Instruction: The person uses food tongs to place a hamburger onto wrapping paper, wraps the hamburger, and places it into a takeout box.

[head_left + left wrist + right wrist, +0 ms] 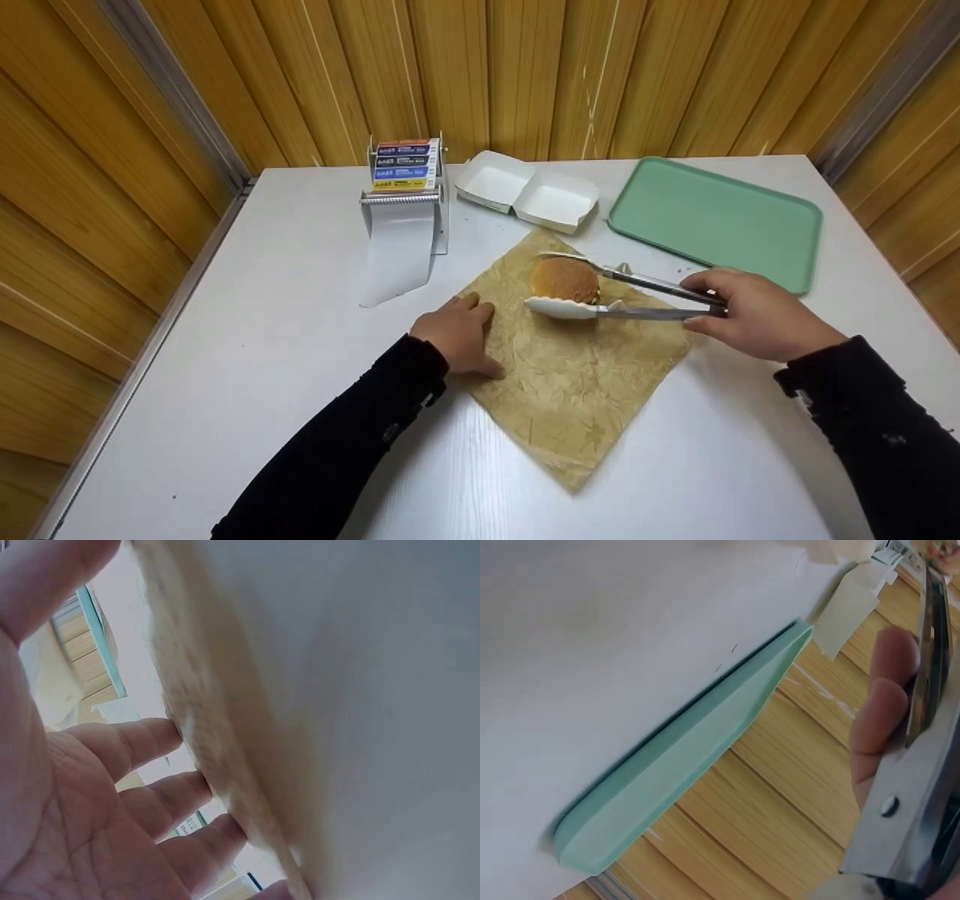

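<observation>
A round browned bun (566, 279), its filling barely showing, sits over the upper part of a crinkled tan paper sheet (570, 390). My right hand (772, 319) grips the handle end of metal tongs (649, 313), whose pale scalloped heads lie on both sides of the bun. At the sheet's left edge, my left hand (454, 336) rests with its fingers spread. The left wrist view has those fingertips (161, 736) touching the paper's edge. In the right wrist view, fingers (889, 690) wrap the tongs near their hinge; the bun is hardly visible there.
Behind the sheet stands an unfolded white carton (555, 199). To its right lies a green tray (720, 221). A label dispenser (405, 196) with several coloured rolls stands back left, a white strip hanging from it. Yellow wood-look panels (525, 75) border the white table (300, 375).
</observation>
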Action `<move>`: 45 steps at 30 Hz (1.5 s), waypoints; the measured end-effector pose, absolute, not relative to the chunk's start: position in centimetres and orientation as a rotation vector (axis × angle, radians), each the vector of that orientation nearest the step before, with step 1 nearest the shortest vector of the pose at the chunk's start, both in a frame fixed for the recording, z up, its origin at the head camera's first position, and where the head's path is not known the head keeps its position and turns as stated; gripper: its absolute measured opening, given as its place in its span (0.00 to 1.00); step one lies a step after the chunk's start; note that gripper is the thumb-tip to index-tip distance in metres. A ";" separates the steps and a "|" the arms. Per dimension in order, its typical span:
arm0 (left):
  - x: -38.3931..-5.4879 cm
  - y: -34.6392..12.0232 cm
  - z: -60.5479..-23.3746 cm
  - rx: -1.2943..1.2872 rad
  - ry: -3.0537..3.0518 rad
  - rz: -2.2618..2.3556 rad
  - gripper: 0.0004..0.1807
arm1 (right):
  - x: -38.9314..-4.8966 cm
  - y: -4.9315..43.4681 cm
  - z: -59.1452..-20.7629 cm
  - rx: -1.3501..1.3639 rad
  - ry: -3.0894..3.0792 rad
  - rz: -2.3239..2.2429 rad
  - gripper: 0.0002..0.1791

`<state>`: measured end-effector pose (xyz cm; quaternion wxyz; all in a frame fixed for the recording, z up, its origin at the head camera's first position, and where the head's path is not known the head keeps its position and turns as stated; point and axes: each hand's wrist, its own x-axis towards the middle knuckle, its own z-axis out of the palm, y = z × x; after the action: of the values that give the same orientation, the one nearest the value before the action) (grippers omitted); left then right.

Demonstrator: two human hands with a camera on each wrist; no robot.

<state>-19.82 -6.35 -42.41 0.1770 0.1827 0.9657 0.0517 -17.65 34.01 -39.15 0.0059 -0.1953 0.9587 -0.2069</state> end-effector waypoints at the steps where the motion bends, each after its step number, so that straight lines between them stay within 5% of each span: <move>1: -19.8 -6.4 -42.4 0.517 2.733 0.144 0.58 | -17.6 33.9 -39.3 -0.631 2.989 -0.631 0.23; 34: -19.9 -6.5 -42.6 0.526 2.736 0.172 0.58 | -17.6 33.6 -39.5 -0.640 2.885 -0.824 0.28; 45: -20.0 -6.4 -42.5 0.512 2.720 0.150 0.59 | -18.8 35.6 -39.6 -0.196 3.131 -0.884 0.30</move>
<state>-19.95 -6.39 -42.51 0.1836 0.1815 0.9646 0.0531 -18.82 35.56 -39.56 -0.0590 -0.0599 0.9590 -0.2708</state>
